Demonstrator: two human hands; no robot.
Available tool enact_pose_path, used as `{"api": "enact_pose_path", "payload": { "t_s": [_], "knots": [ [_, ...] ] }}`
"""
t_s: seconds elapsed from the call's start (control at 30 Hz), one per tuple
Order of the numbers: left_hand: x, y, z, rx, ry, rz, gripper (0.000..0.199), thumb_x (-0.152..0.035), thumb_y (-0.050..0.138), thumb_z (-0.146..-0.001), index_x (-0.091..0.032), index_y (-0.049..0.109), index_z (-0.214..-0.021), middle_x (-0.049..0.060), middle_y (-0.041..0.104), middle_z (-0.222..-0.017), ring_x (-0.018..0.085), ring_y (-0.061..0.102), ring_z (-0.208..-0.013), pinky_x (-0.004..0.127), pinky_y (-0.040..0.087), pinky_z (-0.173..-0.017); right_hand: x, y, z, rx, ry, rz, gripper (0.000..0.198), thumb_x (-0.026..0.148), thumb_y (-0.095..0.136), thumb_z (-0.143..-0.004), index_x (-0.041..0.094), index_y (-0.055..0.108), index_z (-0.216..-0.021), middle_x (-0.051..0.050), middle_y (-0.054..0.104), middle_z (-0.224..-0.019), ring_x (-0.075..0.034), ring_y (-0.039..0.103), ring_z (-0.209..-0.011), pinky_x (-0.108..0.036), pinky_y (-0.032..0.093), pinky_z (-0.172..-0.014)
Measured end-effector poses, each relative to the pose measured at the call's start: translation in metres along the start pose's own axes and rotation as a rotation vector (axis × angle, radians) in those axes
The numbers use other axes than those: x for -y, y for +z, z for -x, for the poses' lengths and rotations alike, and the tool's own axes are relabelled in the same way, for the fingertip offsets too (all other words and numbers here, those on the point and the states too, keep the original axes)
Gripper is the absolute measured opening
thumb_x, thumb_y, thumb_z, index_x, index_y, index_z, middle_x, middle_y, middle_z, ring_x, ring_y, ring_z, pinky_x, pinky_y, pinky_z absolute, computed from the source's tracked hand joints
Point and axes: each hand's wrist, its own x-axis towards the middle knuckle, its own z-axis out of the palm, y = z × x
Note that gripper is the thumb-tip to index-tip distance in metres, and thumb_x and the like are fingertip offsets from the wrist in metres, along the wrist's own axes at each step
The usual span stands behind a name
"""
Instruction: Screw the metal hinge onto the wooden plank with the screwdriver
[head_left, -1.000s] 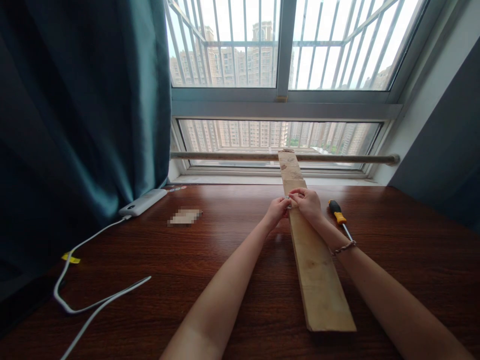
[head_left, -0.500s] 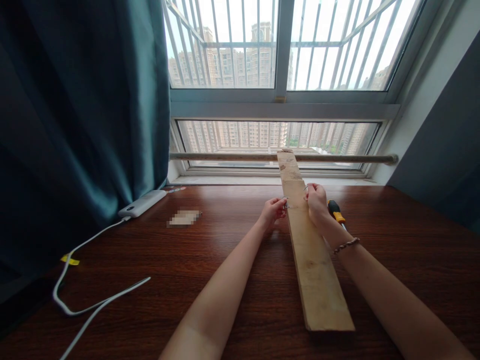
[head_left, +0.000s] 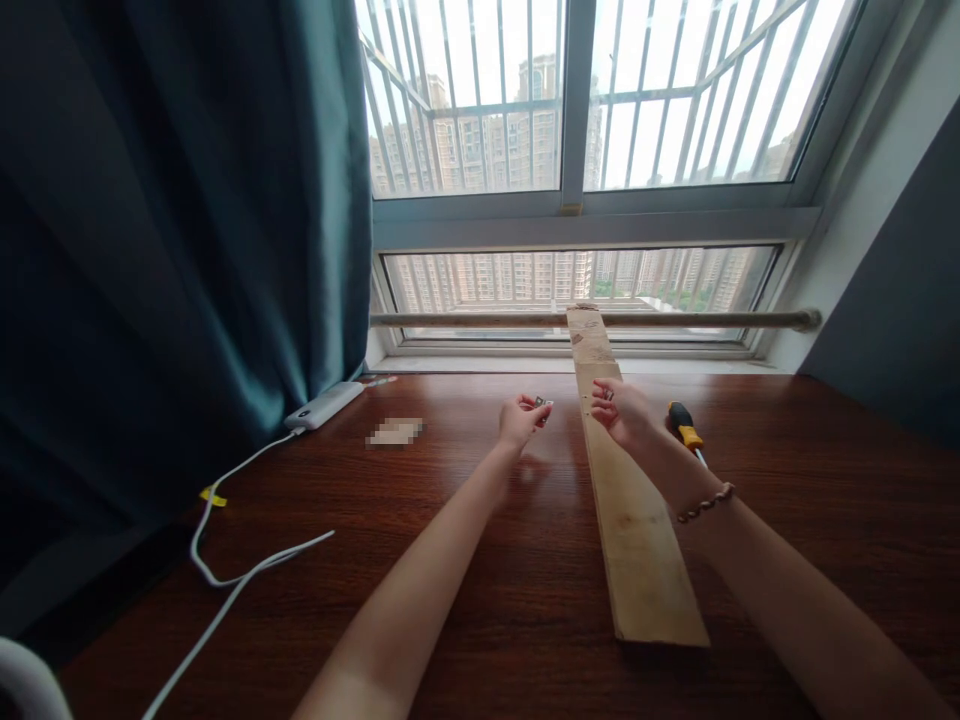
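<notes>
My left hand [head_left: 523,420] pinches a small silver metal piece [head_left: 544,405] with dark spots that look like holes. It is held left of a long wooden board [head_left: 645,530], apart from it. My right hand [head_left: 619,410] is closed over the board's upper half, with a small shiny metal piece [head_left: 608,395] between the fingers, too small to name. The board lies lengthwise, its far end up at the rail by the window. A yellow and black screwdriver [head_left: 685,426] lies right of the board, its shaft partly hidden by my right forearm.
On the brown wooden table [head_left: 450,560], a white power strip [head_left: 325,406] with a white cable [head_left: 247,575] lies by the dark curtain [head_left: 300,200]. A blurred pale item [head_left: 396,432] is at left. A metal rail [head_left: 480,320] crosses before the window.
My left hand has moved left, away from the board's edge, with its metal piece. My right hand has shifted left over the board. The view has turned slightly left.
</notes>
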Motion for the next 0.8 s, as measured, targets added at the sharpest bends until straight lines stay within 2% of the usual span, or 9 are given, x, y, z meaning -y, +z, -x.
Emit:
{"api": "enact_pose_path", "payload": {
  "t_s": [0.2, 0.33, 0.37, 0.47, 0.63, 0.8],
  "knots": [
    [0.006, -0.093, 0.014, -0.152, 0.002, -0.24, 0.019, -0.026, 0.076, -0.059, -0.015, 0.062, -0.066, 0.0, 0.061, -0.05, 0.007, 0.045, -0.034, 0.019, 0.032, -0.038, -0.025, 0.038, 0.038, 0.19, 0.205, 0.024, 0.016, 0.02, 0.062, -0.068, 0.017, 0.046, -0.07, 0.005, 0.045, -0.053, -0.002, 0.033, -0.039, -0.015, 0.026, -0.037],
    [0.012, -0.147, 0.02, -0.276, 0.049, -0.406, 0.001, -0.017, 0.067, -0.065, -0.017, 0.068, -0.064, 0.002, 0.063, -0.054, 0.012, 0.052, -0.044, 0.024, 0.04, -0.048, -0.04, 0.049, 0.057, 0.311, 0.285, 0.062, 0.021, 0.023, 0.066, -0.065, 0.016, 0.049, -0.074, 0.005, 0.049, -0.056, -0.002, 0.038, -0.041, -0.015, 0.027, -0.04],
    [0.013, -0.156, 0.021, -0.297, 0.063, -0.444, 0.006, -0.014, 0.064, -0.067, -0.017, 0.069, -0.065, 0.002, 0.063, -0.054, 0.014, 0.054, -0.047, 0.026, 0.042, -0.051, -0.044, 0.05, 0.06, 0.339, 0.294, 0.078, 0.022, 0.024, 0.067, -0.064, 0.016, 0.049, -0.075, 0.005, 0.05, -0.057, -0.002, 0.038, -0.041, -0.015, 0.026, -0.041],
    [0.017, -0.172, 0.022, -0.328, 0.109, -0.545, 0.016, -0.008, 0.057, -0.07, -0.017, 0.071, -0.071, 0.003, 0.064, -0.057, 0.019, 0.06, -0.058, 0.031, 0.047, -0.062, -0.05, 0.051, 0.065, 0.405, 0.294, 0.117, 0.024, 0.028, 0.068, -0.065, 0.016, 0.049, -0.075, 0.005, 0.049, -0.058, -0.001, 0.038, -0.042, -0.016, 0.023, -0.043],
    [0.017, -0.174, 0.023, -0.352, 0.239, -0.681, 0.018, -0.01, 0.057, -0.071, -0.018, 0.072, -0.076, 0.008, 0.068, -0.086, 0.023, 0.06, -0.09, 0.035, 0.044, -0.085, -0.053, 0.052, 0.067, 0.426, 0.283, 0.158, 0.025, 0.03, 0.068, -0.063, 0.015, 0.051, -0.074, 0.006, 0.047, -0.058, -0.001, 0.036, -0.043, -0.018, 0.021, -0.044],
    [0.01, -0.182, 0.019, -0.399, 0.261, -0.759, 0.013, -0.015, 0.062, -0.069, -0.019, 0.072, -0.077, 0.007, 0.069, -0.084, 0.023, 0.061, -0.086, 0.033, 0.044, -0.083, -0.056, 0.053, 0.067, 0.427, 0.279, 0.19, 0.025, 0.031, 0.068, -0.063, 0.015, 0.051, -0.074, 0.006, 0.046, -0.058, -0.001, 0.036, -0.043, -0.019, 0.02, -0.045]
  ]
}}
